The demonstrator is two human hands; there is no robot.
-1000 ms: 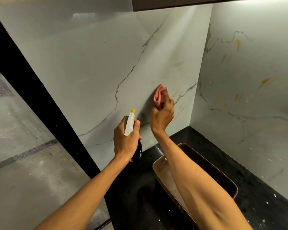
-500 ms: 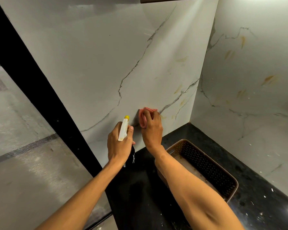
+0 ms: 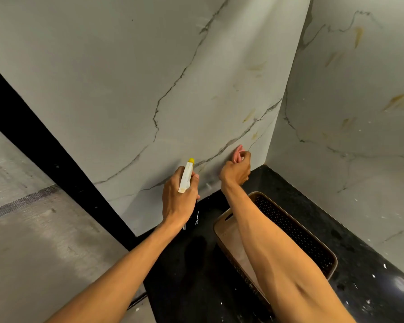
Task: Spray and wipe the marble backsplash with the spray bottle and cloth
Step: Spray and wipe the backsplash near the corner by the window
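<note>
Pink cloth (image 3: 238, 153) is being pressed low on the marble backsplash (image 3: 126, 89), close to the corner and just above the black counter (image 3: 301, 197). The right hand (image 3: 234, 171) is bunching it in curled fingers. The left hand (image 3: 177, 199) is wrapping round the spray bottle (image 3: 186, 177), holding it near the wall, yellow tip towards the marble. Wiping looks to be the step in hand. Next, I'd guess, comes a fresh spray on the yellow streaks higher up, then firm strokes there, minding the brown basket (image 3: 296, 229) under the forearm.
</note>
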